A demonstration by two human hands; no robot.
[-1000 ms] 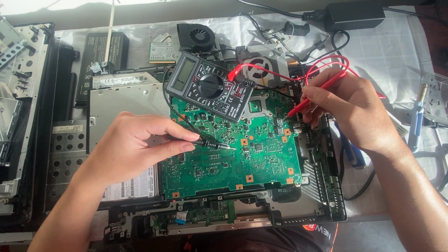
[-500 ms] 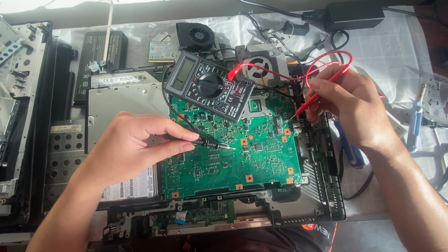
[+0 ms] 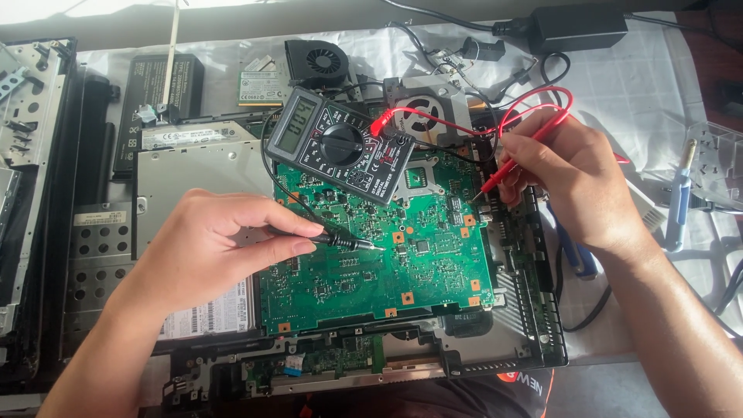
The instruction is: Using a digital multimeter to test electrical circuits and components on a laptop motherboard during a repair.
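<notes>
We are pinching the black probe (image 3: 340, 241) between the fingers (image 3: 298, 230) of our left hand (image 3: 213, 251), its tip resting on the green circuit board (image 3: 371, 271) near the middle. Our right hand (image 3: 569, 182) is pinching the red probe (image 3: 503, 176), its point touching down at the board's right edge. To probe well, we are keeping both tips steady and upright on single contacts while watching the multimeter (image 3: 337, 143) lying on the board's upper part. Compared with a second ago, our right hand is sitting slightly lower and the red lead (image 3: 542, 97) is looping differently; the black probe is staying put.
</notes>
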